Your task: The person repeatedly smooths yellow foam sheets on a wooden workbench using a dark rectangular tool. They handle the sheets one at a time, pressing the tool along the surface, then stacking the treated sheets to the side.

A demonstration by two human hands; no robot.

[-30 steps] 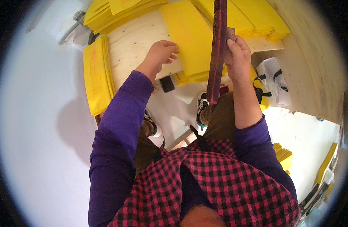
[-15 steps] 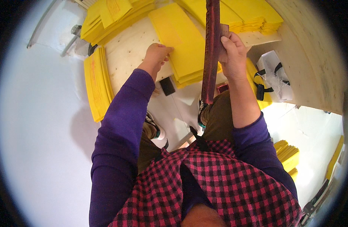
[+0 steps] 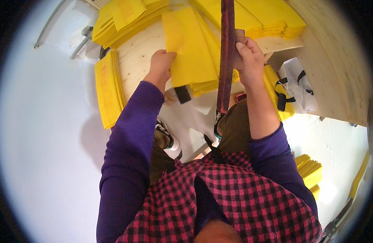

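Yellow sheet (image 3: pixel 189 48), head view: I see it skewed atop its stack (image 3: pixel 203 88) on the wooden table (image 3: pixel 140 48), left hand (image 3: pixel 159 65) pinching its edge, likely the easiest hold, right hand (image 3: pixel 252 60) pinching the wooden handle (image 3: pixel 238 52) of the dark red bar (image 3: pixel 226 69), presumably the cleaner part.

Workshop by the look of it: plywood worktop (image 3: pixel 140 46), batches of stacked yellow sheets (image 3: pixel 190 48), long red-stained bar (image 3: pixel 226 60)
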